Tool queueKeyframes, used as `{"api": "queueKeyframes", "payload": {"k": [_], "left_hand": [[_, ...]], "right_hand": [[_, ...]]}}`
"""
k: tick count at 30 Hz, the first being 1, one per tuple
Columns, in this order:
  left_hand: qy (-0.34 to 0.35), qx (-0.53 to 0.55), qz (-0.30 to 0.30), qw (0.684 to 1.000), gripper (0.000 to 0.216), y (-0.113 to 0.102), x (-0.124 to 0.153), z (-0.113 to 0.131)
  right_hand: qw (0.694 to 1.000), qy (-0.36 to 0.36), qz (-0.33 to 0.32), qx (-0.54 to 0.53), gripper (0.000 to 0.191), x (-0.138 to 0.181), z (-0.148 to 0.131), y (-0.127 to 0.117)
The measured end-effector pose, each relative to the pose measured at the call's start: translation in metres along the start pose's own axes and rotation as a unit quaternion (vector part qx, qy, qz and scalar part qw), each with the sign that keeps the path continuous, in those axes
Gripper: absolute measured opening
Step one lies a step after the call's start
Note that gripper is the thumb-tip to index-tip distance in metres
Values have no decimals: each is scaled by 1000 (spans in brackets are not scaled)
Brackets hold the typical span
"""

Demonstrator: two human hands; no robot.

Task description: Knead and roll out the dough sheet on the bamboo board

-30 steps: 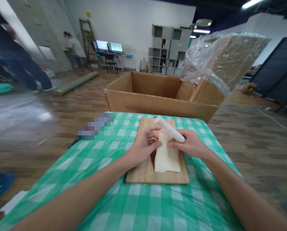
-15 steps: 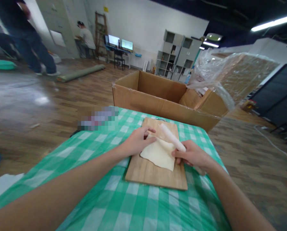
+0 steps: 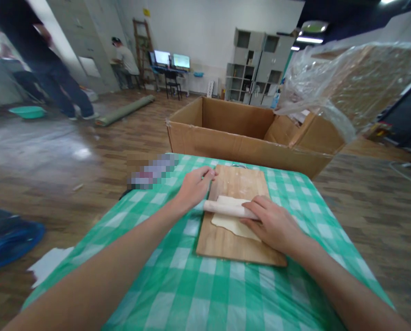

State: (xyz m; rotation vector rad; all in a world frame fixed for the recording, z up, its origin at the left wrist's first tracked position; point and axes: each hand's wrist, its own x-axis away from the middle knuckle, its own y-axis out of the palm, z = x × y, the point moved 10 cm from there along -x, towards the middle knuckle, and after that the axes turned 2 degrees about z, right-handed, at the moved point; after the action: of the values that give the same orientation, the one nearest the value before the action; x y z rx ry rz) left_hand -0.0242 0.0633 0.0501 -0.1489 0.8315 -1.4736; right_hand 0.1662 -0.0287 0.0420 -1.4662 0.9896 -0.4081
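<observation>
Rests the left hand (image 3: 196,186) by a wooden board (image 3: 240,181), with a rolling pin (image 3: 222,208) laid across dough (image 3: 235,225) and gripped in the right hand (image 3: 274,225).
Shows, at far left, a teal basin (image 3: 28,111) on the floor near a standing person (image 3: 43,57). Curls the left fingers at the board's far left corner, apart from the pin; cannot tell if pinching anything. Has the flat dough lying on the board, atop a green checked tablecloth (image 3: 191,285), with a cardboard box (image 3: 226,141) beyond. Wraps the right fingers over the pin's right end, thumb on the near side by the dough.
</observation>
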Motion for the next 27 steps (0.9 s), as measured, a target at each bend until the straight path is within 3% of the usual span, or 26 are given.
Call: {"api": "queueKeyframes", "payload": {"k": [3, 5, 7, 11, 16, 21, 27], "left_hand": [[95, -56, -9, 994, 36, -3, 11, 45], [153, -123, -91, 976, 38, 19, 28, 71], [163, -185, -130, 960, 44, 37, 45, 78], [152, -231, -163, 947, 51, 56, 64, 64], [137, -252, -177, 941, 56, 54, 64, 40], [84, -271, -178, 942, 61, 57, 33, 19], [51, -251, -192, 947, 64, 71, -7, -3]], "right_hand": [[999, -12, 5, 30, 26, -2, -16, 3], [999, -22, 1, 35, 27, -4, -22, 4], [999, -24, -6, 45, 27, -4, -23, 5], [998, -4, 15, 65, 38, 4, -12, 4], [997, 8, 15, 75, 52, 10, 4, 9], [997, 20, -18, 79, 56, -23, 34, 20], [994, -51, -46, 90, 52, -54, 57, 41]]}}
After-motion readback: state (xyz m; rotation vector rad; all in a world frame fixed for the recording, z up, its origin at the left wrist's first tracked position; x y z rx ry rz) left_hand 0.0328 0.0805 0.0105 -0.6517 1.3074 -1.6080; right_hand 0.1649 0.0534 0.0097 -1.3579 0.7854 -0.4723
